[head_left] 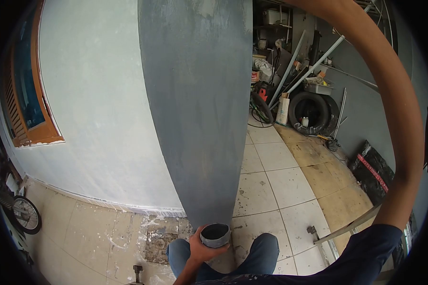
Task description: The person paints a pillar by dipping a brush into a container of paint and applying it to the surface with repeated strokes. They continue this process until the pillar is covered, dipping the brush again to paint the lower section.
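My left hand (198, 248) is low in the view, above my knees, and holds a small grey pot (215, 235) with dark contents. The pot sits close against the foot of a dark grey painted column (195, 104) that runs up the middle of the view. My right arm (404, 142) is raised and curves up along the right side to the top edge. Its hand is out of the picture, so what it holds cannot be seen.
A pale wall (95, 109) with a wood-framed window (26, 99) lies left of the column. A bicycle wheel (26, 214) is at lower left. Far below, the tiled floor (271, 185) leads to a tyre (310, 113), leaning metal poles (290, 66) and clutter. A black bag (373, 171) lies at right.
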Demonstrator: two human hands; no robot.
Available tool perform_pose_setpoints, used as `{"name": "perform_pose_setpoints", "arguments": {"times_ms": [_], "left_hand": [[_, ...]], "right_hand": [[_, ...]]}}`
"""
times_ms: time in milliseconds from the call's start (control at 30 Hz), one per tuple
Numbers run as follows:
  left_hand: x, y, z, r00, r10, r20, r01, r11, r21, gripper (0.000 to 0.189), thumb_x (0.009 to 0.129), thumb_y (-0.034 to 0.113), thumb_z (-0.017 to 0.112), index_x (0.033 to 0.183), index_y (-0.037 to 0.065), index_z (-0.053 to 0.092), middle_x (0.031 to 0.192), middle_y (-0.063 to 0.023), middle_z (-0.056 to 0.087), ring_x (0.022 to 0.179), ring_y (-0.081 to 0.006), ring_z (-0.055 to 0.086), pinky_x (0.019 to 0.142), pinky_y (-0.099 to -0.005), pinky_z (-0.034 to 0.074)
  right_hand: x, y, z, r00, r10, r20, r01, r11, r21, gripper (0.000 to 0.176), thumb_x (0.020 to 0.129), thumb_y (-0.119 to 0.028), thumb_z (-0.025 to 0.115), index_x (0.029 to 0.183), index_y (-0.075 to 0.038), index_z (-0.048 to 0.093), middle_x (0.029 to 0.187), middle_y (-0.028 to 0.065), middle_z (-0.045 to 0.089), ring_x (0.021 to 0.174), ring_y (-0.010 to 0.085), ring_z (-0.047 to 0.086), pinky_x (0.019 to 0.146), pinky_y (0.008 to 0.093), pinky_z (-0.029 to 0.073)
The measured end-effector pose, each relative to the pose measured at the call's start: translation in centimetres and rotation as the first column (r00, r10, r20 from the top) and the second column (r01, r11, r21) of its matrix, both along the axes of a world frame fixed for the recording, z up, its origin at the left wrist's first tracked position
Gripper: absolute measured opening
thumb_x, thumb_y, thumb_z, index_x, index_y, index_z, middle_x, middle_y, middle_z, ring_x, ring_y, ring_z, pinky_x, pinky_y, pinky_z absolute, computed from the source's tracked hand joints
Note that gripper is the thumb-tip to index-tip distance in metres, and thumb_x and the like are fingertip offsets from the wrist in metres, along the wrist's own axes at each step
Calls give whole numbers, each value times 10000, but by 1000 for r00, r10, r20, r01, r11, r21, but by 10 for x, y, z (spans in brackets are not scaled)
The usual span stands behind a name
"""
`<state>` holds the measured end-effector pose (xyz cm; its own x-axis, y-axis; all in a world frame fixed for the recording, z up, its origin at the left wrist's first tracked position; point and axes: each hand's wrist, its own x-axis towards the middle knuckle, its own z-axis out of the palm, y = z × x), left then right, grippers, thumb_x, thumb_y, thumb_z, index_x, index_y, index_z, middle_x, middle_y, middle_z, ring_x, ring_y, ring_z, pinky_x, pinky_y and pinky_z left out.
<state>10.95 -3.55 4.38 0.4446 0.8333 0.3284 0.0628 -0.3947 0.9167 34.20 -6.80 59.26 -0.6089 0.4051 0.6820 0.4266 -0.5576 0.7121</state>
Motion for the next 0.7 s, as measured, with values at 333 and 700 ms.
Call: {"name": "perform_pose_setpoints", "arguments": {"times_ms": [333,700], "left_hand": [[-8,-3,7,1000,-23,-6,22,999,-26,735,533,233,974,1133,-24,636,1060,-113,737,977,-174,703,908,-345,553],[-14,2,10,999,18,27,-17,1000,-13,727,537,235,976,1126,-26,640,1049,-111,736,963,-165,700,892,-344,554]], "right_hand": [[-32,13,-79,998,35,51,-16,943,-332,118,795,-69,674,681,-98,688,674,72,681,670,211,713,541,328,572],[-9,28,33,980,192,44,-194,981,32,400,827,-358,714,724,28,697,686,215,662,701,376,683,601,433,534]]}}
